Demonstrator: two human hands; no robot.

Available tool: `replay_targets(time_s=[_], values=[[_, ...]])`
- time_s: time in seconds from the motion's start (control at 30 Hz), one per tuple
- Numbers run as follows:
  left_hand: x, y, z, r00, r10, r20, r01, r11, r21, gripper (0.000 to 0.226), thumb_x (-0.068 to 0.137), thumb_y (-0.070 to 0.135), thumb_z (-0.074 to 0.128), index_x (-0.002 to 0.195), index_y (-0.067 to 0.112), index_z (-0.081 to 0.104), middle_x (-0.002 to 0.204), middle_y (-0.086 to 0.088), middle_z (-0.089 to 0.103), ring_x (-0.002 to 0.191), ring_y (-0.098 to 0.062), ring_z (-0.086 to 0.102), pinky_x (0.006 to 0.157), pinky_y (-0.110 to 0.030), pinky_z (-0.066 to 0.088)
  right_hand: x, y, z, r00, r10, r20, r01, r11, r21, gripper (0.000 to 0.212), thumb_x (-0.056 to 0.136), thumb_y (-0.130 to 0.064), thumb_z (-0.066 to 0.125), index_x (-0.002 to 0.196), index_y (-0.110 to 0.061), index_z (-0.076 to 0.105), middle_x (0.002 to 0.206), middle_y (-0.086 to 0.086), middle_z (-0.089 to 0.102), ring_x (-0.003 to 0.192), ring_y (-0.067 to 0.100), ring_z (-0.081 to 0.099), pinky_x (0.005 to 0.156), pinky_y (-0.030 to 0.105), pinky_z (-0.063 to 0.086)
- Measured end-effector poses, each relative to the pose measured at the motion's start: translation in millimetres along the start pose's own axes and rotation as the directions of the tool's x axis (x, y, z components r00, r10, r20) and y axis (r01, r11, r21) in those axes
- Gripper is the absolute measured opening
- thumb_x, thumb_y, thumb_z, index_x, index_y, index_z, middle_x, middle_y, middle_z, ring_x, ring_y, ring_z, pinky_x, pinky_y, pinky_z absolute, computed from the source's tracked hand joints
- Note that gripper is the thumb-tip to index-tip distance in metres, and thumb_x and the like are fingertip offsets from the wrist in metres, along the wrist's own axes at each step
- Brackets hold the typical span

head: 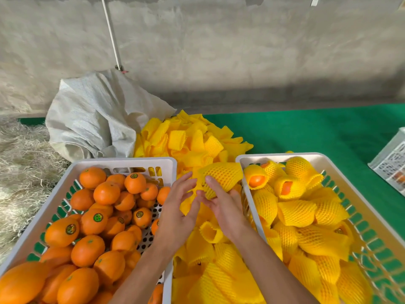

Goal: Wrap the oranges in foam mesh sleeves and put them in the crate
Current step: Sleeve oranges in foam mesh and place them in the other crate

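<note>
Left hand: the left hand (pixel 178 207) is open with fingers spread, just beside the sleeve's near end, gripping nothing.
Right hand: the right hand (pixel 223 205) is closed around the lower part of a yellow foam mesh sleeve (pixel 221 176), thumb on top; whether an orange sits inside it cannot be told — the mesh hides it.
Bare fruit: unwrapped oranges (pixel 94 220), several with green stickers, fill the white crate on the left (pixel 122 161).
Loose sleeves: a heap of empty sleeves (pixel 192 141) runs between the two crates and piles up beyond them.
Wrapped fruit: sleeved oranges (pixel 291 211) lie in the white crate on the right (pixel 280 155), just beside the held sleeve.
Farther back: a grey woven sack (pixel 94 115) slumps on the green mat (pixel 317 132), straw (pixel 22 154) to the left, a concrete wall (pixel 219 51) behind.
Risk: held one-handed over the gap, a loosely seated orange could slip out the open end into the loose sleeves — the left hand is not supporting it.
</note>
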State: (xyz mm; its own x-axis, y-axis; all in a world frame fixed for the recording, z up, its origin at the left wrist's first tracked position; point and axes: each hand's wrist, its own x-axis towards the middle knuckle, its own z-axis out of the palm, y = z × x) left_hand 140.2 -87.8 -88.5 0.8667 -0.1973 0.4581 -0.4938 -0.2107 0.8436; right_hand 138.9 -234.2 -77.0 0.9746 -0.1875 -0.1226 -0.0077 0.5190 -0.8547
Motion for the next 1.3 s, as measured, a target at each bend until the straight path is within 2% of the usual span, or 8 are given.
replay_targets(time_s=[0.23,0.5,0.63,0.83,0.97,1.07,1.17,1.3], values=[[-0.2,-4.8,-2.0,0.986,-0.136,-0.092,0.144,0.986,0.08,0.031,0.1,0.022,0.066,0.129,0.032,0.061,0.144,0.009,0.051,0.12,0.007,0.055,0.084,-0.016,0.055,8.4,-19.2,-9.0,0.924,-0.104,-0.367,0.178,0.968,0.176,0.067,0.084,-0.048,0.073,0.137,-0.01,0.06,0.135,0.014,0.065,0.093,0.03,0.076,0.08,0.037,0.059],[-0.7,-10.1,-3.8,0.966,-0.212,-0.147,0.226,0.97,0.087,0.023,0.1,0.017,0.065,0.122,0.022,0.066,0.139,0.005,0.054,0.132,-0.012,0.052,0.105,-0.026,0.047,13.6,-14.4,-14.5,0.925,-0.079,-0.371,0.132,0.984,0.12,0.064,0.092,-0.042,0.072,0.142,-0.01,0.048,0.129,0.006,0.067,0.087,0.029,0.077,0.065,0.03,0.06],[-0.9,-12.4,-7.3,0.93,-0.272,-0.248,0.284,0.959,0.017,0.027,0.106,0.029,0.057,0.13,0.019,0.062,0.131,0.004,0.063,0.121,-0.01,0.059,0.096,-0.024,0.052,15.6,-1.0,-20.4,0.96,-0.021,-0.281,-0.044,0.974,-0.223,0.05,0.099,-0.026,0.07,0.141,-0.014,0.045,0.129,0.009,0.065,0.085,0.023,0.076,0.07,0.032,0.06],[-3.0,-32.3,-18.7,0.882,-0.32,-0.346,0.345,0.939,0.011,0.021,0.111,0.026,0.046,0.12,0.021,0.064,0.105,0.018,0.066,0.096,0.01,0.062,0.074,-0.005,0.046,9.0,17.8,-20.7,0.991,0.103,-0.084,-0.13,0.621,-0.773,0.064,0.096,-0.038,0.071,0.147,-0.019,0.037,0.124,-0.001,0.062,0.102,0.016,0.061,0.07,0.023,0.047],[-12.2,-58.9,-32.1,0.849,-0.453,-0.273,0.513,0.829,0.223,0.023,0.109,0.02,0.048,0.111,0.009,0.068,0.096,-0.003,0.07,0.09,-0.024,0.067,0.076,-0.046,0.057,3.4,24.5,-22.9,0.975,0.22,0.02,-0.06,0.35,-0.935,0.069,0.097,-0.036,0.07,0.151,-0.014,0.034,0.143,0.011,0.054,0.118,0.025,0.06,0.088,0.035,0.051],[-22.2,-69.4,-39.8,0.79,-0.614,-0.004,0.472,0.603,0.643,0.024,0.103,0.022,0.059,0.121,0.009,0.068,0.121,-0.013,0.066,0.112,-0.033,0.062,0.09,-0.051,0.056,0.2,25.9,-27.0,0.933,0.358,0.025,0.012,0.037,-0.999,0.061,0.099,-0.036,0.066,0.147,-0.007,0.041,0.146,0.015,0.051,0.13,0.032,0.053,0.103,0.042,0.048],[-24.6,-69.3,-38.7,0.711,-0.684,0.161,0.27,0.477,0.836,0.039,0.102,0.031,0.059,0.135,0.011,0.057,0.141,-0.013,0.048,0.136,-0.032,0.042,0.103,-0.048,0.05,-2.8,25.3,-30.3,0.896,0.443,-0.024,0.042,-0.14,-0.989,0.039,0.104,-0.029,0.057,0.135,-0.006,0.05,0.128,0.015,0.059,0.109,0.028,0.058,0.077,0.032,0.047],[-26.7,-65.2,-35.3,0.556,-0.829,0.054,0.337,0.284,0.898,0.07,0.1,0.034,0.064,0.157,0.015,0.027,0.159,-0.017,0.027,0.145,-0.041,0.032,0.11,-0.054,0.045,-4.6,27.0,-33.7,0.899,0.437,-0.033,0.063,-0.202,-0.977,0.023,0.104,-0.015,0.053,0.124,-0.005,0.053,0.108,0.011,0.059,0.083,0.019,0.051,0.053,0.025,0.031]])
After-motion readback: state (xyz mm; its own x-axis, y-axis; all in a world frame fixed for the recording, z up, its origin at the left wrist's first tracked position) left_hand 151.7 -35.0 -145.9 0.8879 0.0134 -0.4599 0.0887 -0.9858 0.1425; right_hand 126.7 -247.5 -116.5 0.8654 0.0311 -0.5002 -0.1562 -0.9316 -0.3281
